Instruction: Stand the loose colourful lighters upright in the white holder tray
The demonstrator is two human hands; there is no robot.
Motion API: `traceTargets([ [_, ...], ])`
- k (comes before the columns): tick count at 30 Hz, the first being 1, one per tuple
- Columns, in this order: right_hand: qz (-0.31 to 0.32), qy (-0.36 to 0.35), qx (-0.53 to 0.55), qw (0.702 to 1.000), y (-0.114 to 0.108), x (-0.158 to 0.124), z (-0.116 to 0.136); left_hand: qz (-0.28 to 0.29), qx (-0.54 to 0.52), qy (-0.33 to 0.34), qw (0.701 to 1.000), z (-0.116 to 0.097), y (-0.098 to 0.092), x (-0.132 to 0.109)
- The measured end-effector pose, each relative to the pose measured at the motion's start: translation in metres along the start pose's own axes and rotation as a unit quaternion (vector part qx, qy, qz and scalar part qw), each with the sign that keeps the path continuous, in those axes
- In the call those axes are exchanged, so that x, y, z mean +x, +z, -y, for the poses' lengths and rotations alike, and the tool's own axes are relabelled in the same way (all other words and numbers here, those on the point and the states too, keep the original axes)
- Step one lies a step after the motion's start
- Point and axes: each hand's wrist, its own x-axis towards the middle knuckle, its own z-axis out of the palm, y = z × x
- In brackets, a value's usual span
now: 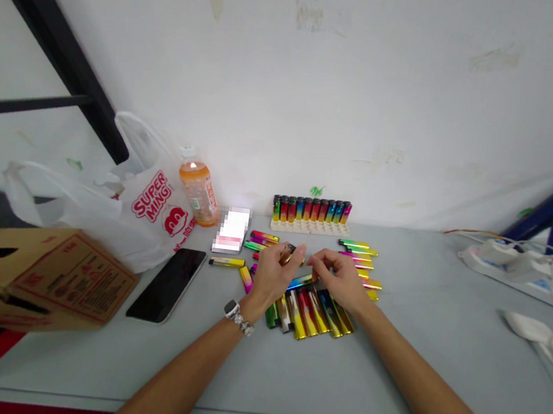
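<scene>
Above the middle of the grey table, my left hand (273,270) is closed around a lighter (291,250), its dark top showing at the fingertips. My right hand (336,275) is just to the right, thumb and fingers pinched together; whatever is between them is too small to make out. Under and between the hands lies a blue metallic lighter (300,282). Closer to me, a row of shiny lighters (308,311) in green, red, gold and dark blue lies side by side. More lighters (362,251) lie beyond my right hand, and others (263,237) to the left.
A white rack (310,227) of upright lighters (306,209) stands by the wall. To the left are an orange drink bottle (201,188), a blurred white card (232,232), a black phone (169,284), a plastic bag (147,218) and a cardboard box (56,281). A power strip (515,273) with cables lies right.
</scene>
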Motion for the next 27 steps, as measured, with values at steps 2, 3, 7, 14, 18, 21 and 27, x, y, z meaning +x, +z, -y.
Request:
traceTargets([
  [2,0.000,-0.002,0.004,1.000,0.000,0.000,0.000,-0.004,0.009,-0.003,1.000,0.001,0.001,0.002],
  [3,0.000,-0.003,0.005,1.000,0.000,0.000,0.000,-0.004,0.013,-0.005,1.000,0.002,0.001,0.003],
  [7,0.002,0.005,0.004,1.000,0.000,0.000,0.002,0.009,0.017,-0.017,1.000,0.000,0.001,0.005],
  [14,0.005,0.005,0.003,1.000,0.001,-0.001,0.001,0.012,0.034,-0.021,0.999,-0.003,0.002,0.004],
  [18,0.011,-0.002,0.005,1.000,0.001,-0.002,0.002,0.016,0.053,-0.021,0.998,-0.002,0.001,0.003],
  [21,0.006,0.003,0.034,0.999,0.003,-0.002,0.003,0.038,0.052,0.002,0.998,-0.003,-0.002,0.000],
  [27,-0.012,0.038,0.112,0.993,0.011,0.005,0.011,0.083,0.033,0.038,0.995,-0.003,0.000,-0.006],
])
